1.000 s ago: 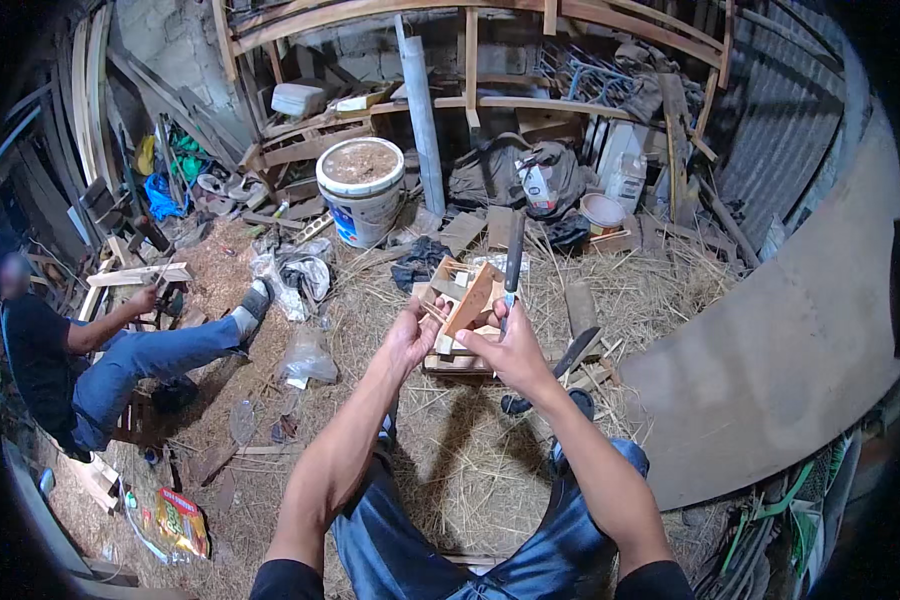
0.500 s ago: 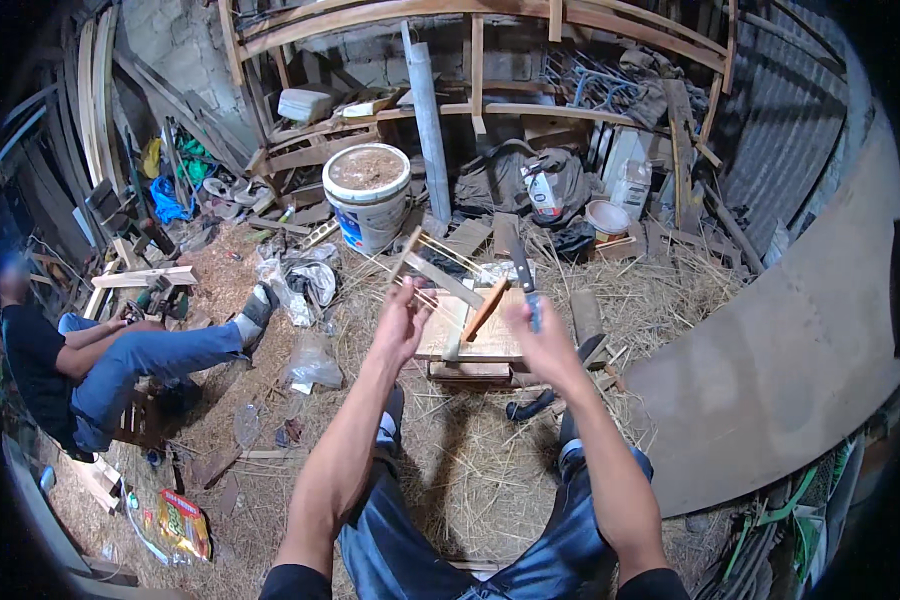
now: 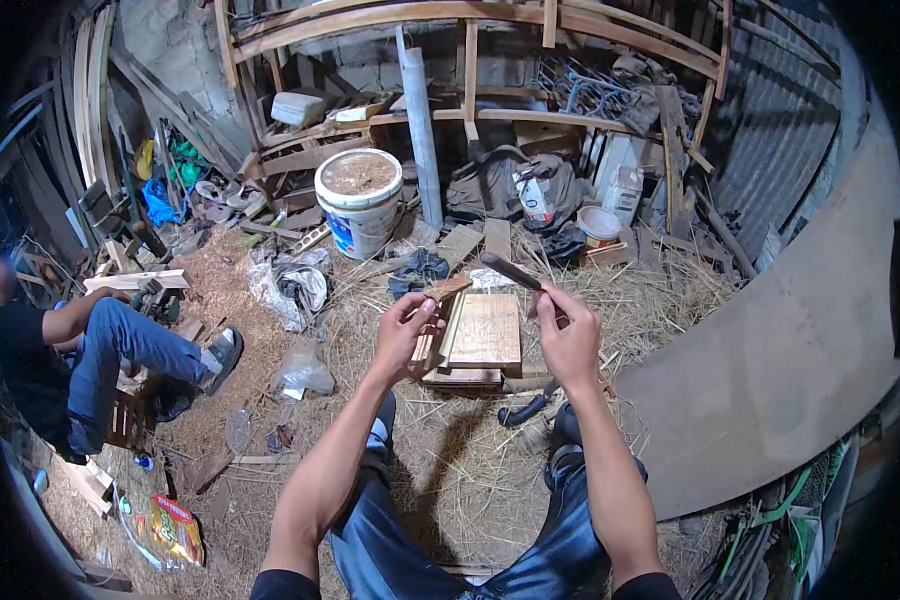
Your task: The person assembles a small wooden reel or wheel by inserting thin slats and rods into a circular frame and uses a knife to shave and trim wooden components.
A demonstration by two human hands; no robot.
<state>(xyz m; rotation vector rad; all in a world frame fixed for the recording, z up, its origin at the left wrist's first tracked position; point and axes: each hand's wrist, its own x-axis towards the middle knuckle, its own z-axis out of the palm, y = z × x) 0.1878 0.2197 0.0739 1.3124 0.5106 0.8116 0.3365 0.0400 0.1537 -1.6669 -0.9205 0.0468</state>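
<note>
A small wooden frame with thin light strips is held in my left hand, its fingers closed round one side. It is tilted almost edge-on over a wooden block, so much of its shape is hidden. My right hand, to the right of the frame and apart from it, is closed on a knife. The knife's dark handle points up and left, away from the hand. Its blade is mostly hidden by my fingers.
A bucket of shavings stands beyond my left hand. Curved sheet board leans in on the right. A dark curved tool lies beside the block on straw. Another person sits at the left.
My left hand has turned the wooden frame edge-on and drawn it left. The knife has swung from upright to pointing left, as my right hand shifted right. The other person's leg has pulled back.
</note>
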